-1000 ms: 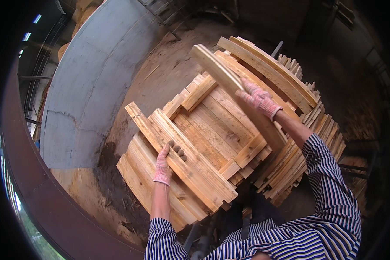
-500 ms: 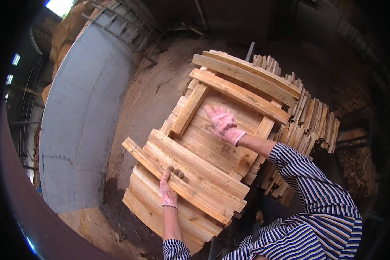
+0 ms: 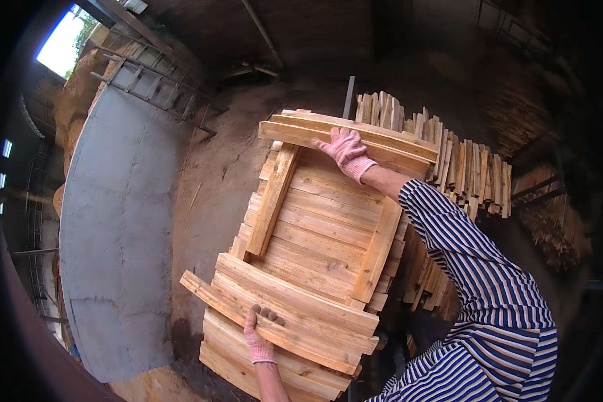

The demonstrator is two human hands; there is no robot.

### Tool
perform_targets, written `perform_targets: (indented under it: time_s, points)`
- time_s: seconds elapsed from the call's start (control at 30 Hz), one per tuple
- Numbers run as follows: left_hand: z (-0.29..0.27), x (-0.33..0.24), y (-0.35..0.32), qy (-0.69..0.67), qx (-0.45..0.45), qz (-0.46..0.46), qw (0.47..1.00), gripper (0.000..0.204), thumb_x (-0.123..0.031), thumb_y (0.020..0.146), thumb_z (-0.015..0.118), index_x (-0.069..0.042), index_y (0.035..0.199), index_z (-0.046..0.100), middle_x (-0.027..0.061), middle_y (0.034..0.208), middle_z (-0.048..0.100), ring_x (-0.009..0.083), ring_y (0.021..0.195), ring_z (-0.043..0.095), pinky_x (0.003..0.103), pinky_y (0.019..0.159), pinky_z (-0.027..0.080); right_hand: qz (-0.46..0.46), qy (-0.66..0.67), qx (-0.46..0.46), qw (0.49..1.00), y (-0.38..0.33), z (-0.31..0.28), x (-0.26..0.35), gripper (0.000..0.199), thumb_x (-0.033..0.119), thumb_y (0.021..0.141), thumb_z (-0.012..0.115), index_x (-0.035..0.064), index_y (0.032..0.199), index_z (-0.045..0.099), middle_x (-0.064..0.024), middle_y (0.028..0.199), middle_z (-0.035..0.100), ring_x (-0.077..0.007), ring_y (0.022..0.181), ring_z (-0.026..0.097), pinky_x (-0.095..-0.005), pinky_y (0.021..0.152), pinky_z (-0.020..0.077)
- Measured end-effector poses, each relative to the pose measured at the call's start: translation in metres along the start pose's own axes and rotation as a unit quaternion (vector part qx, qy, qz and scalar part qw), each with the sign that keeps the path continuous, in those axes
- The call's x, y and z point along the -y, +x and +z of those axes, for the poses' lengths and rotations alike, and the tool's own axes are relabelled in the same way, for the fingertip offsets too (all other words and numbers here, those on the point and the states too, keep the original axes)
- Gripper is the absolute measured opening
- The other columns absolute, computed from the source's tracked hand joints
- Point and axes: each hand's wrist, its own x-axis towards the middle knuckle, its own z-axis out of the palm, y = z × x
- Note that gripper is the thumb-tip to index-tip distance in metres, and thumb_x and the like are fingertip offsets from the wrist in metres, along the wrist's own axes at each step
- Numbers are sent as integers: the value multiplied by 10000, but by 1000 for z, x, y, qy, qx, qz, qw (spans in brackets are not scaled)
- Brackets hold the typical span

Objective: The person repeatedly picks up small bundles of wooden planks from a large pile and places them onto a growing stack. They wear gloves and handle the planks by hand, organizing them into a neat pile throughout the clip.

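Observation:
My left hand (image 3: 258,340), in a pinkish knit glove with dark fingertips, is closed round a long wooden board (image 3: 214,295) at the near side. That board lies at a slant over other near boards. My right hand (image 3: 350,153), gloved alike, reaches to the far side, its fingers bent over a wooden plank (image 3: 288,134) and its thumb spread to the left. Between the hands is a recessed bed of flat boards (image 3: 321,228). A left crosspiece (image 3: 273,201) and a right crosspiece (image 3: 377,251) run along its sides.
Upright stacks of cut wood strips (image 3: 472,167) stand to the right, beyond a dark metal post (image 3: 349,98). A grey panel (image 3: 117,234) fills the left. At the far left a ladder-like frame (image 3: 157,87) leans above the dirt floor (image 3: 208,181).
My right hand has gone from above the recessed bed to the far plank. The gap between the far planks no longer shows. My left hand keeps its grip, and the view has shifted.

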Motion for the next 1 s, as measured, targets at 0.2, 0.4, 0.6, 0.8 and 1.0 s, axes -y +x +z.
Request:
perform_targets:
  time_s: [0.2,0.4,0.6,0.8,1.0]
  points:
    - [-4,-4,-2,2,-10,13,1000,240,-315,963,628,-123,1099,580,60,877,590,256,757,600,454,663,512,-77,26,-5,997,-13,-12,19,486,184,1000,506,321,1466,491,-178,1101,603,-313,995,634,-425,800,535]
    - [2,-5,0,-30,0,6,1000,170,-242,951,609,-112,1045,552,57,833,550,234,726,576,409,647,516,-107,264,87,954,-121,-63,125,647,296,844,680,251,1465,503,-178,1067,593,-297,911,632,-413,723,535]
    - [2,-7,1,26,-27,19,999,229,-274,966,619,-106,1108,555,76,891,598,261,768,608,446,673,546,-203,368,58,905,-198,-6,220,485,426,985,529,158,1386,577,-153,945,588,-255,786,589,-378,767,550]
    - [-25,-7,1,19,-11,19,1000,236,-327,969,623,-132,1098,588,66,888,605,279,783,605,474,671,527,-81,363,121,920,-101,-11,154,475,381,1048,417,69,1395,507,-201,1157,611,-322,1080,606,-432,953,498]
    - [-12,-2,-1,-5,-4,8,1000,216,-283,969,592,-101,1084,603,63,870,602,261,731,598,454,623,495,59,-8,27,998,6,18,-24,527,298,1049,449,317,1567,349,-197,1590,337,-378,1453,375,-546,1168,271]
